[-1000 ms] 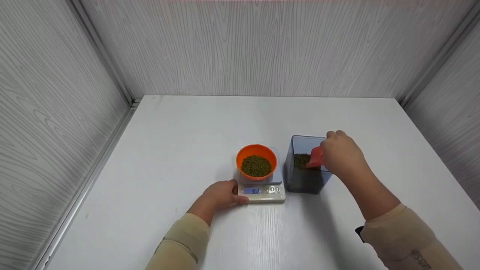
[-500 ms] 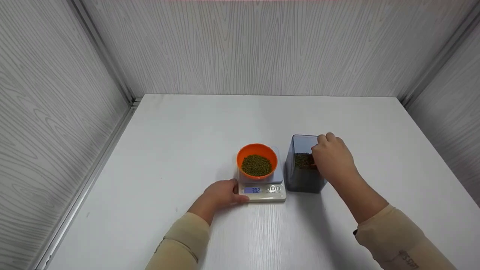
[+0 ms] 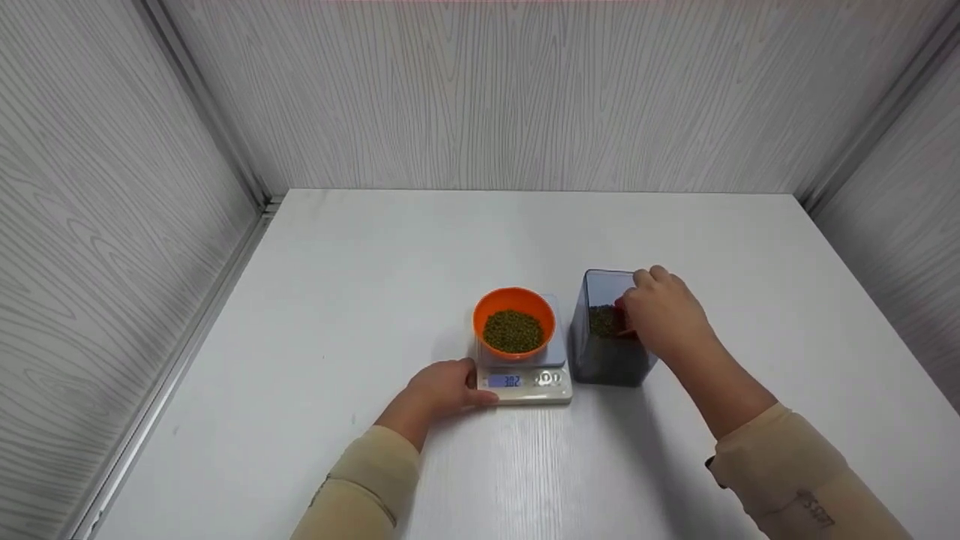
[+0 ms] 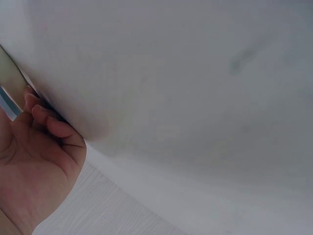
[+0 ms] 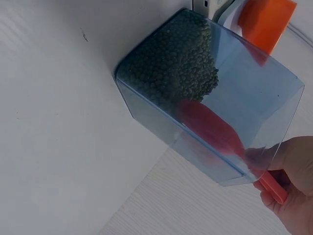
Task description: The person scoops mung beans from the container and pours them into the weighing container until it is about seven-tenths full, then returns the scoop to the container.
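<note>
My left hand point(image 3: 442, 388) holds the left edge of a white digital kitchen scale point(image 3: 525, 391), thumb along its front and fingers curled at its side point(image 4: 49, 122). On the scale's platform stands an orange bowl point(image 3: 513, 298) with green beans point(image 3: 513, 331) in it; the lit display seems to read 302. Close to the scale's right side is a clear bluish container point(image 3: 611, 369), partly filled with green beans point(image 5: 190, 73). My right hand point(image 3: 667, 315) grips a red scoop point(image 5: 210, 127) by its handle. The scoop's head is inside the container, its tip among the beans.
Everything stands on a white tabletop point(image 3: 375, 262). Grey wood-grain panels close in the back point(image 3: 480, 97), the left point(image 3: 112, 225) and the right point(image 3: 900, 202). The container's walls rise around the scoop.
My right hand has moved left and slightly down, taking the scoop from near the container's right rim deeper inside. My left hand, the scale and the bowl stay put.
</note>
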{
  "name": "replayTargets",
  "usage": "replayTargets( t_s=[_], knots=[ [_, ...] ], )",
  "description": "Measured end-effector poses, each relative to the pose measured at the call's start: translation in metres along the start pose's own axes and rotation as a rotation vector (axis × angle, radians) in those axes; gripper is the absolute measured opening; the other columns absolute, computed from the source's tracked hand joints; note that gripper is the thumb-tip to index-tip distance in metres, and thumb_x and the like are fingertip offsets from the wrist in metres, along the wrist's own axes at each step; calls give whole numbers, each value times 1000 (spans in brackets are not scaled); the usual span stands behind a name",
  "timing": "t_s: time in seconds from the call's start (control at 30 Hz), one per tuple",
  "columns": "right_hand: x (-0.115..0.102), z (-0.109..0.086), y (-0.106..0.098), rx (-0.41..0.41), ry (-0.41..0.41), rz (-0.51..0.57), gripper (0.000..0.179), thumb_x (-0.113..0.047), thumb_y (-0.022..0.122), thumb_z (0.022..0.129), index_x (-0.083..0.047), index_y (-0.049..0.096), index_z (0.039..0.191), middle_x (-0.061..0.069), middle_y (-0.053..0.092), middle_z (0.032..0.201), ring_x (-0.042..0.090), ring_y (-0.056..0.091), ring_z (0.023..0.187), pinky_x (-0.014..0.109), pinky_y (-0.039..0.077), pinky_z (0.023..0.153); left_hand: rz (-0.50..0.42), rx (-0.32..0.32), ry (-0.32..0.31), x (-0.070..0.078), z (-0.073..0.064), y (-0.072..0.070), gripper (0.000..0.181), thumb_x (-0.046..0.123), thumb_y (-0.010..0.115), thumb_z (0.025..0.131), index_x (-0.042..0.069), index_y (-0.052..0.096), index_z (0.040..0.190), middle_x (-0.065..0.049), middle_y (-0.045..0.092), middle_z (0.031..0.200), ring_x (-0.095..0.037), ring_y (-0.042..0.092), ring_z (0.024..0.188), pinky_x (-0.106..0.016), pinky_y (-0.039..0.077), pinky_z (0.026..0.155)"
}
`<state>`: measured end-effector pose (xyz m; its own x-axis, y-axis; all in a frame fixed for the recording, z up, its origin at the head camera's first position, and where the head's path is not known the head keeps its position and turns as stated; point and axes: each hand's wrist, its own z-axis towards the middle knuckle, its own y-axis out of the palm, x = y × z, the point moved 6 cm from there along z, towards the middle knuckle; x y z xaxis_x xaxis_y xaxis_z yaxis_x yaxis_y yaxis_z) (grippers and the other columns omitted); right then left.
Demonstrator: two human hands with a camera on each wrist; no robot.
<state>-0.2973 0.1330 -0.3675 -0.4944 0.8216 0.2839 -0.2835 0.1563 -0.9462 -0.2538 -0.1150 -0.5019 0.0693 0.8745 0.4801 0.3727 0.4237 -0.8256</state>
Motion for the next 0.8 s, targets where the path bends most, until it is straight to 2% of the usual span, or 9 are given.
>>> replayTargets(
  t_s=[0.37,0.6,0.8],
  knots=[
    [6,2,4,-13,-15,80,20,6,68,71,7,66,91,19,55,89,31,50,83,40,46,80,0,-3,-7,0,0,0,45,56,66,74,15,51,85,1,49,73,-17,46,72,-34,37,68],
    [7,2,2,12,-3,178,28,9,71,67,6,65,94,18,56,92,30,50,86,39,47,81,2,11,-16,-1,0,0,43,54,67,74,15,50,82,3,47,70,-16,45,71,-32,36,67],
    [6,4,4,-36,19,247,27,9,70,69,3,66,95,17,57,94,29,49,89,40,48,81,-7,6,-21,-1,1,0,44,55,67,74,15,51,84,2,49,72,-17,46,72,-33,37,68]
  ],
)
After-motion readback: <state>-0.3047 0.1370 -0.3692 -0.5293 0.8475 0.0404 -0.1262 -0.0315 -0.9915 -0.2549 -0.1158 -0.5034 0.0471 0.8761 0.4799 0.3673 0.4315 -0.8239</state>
